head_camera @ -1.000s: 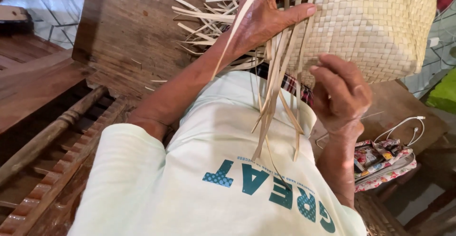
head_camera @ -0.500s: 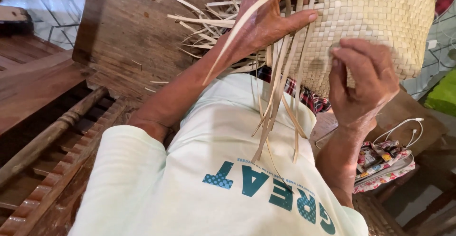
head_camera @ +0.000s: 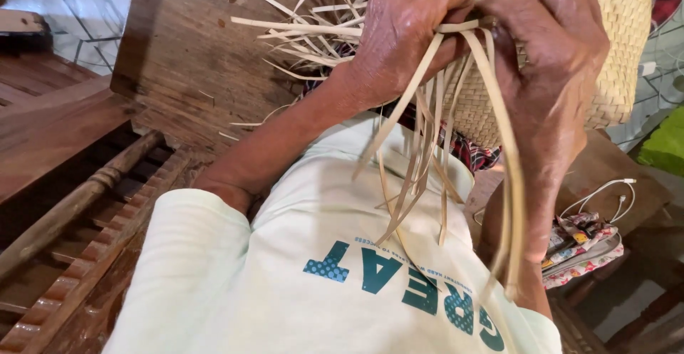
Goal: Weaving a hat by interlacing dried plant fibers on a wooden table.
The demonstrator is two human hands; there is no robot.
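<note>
- Two bare hands at work on one woven basket, pale straw colour, held up at top right of the view.
- Left hand curled against the basket's unfinished edge, fingers together, pinching flat straw strips; exact grip on single strands hard to tell.
- Right hand closed over the basket's side, fingers bent around one long strip that trails down past the wrist.
- Both hands touching or nearly touching each other at the weaving edge.
- Loose strips: many, too tangled to count; one bunch hanging down over the pale shirt, another bunch sticking out leftward over the wooden board.
- One floral pouch at lower right, with one white cable looped on the wooden surface beside it.
- One turned wooden rail at lower left.
</note>
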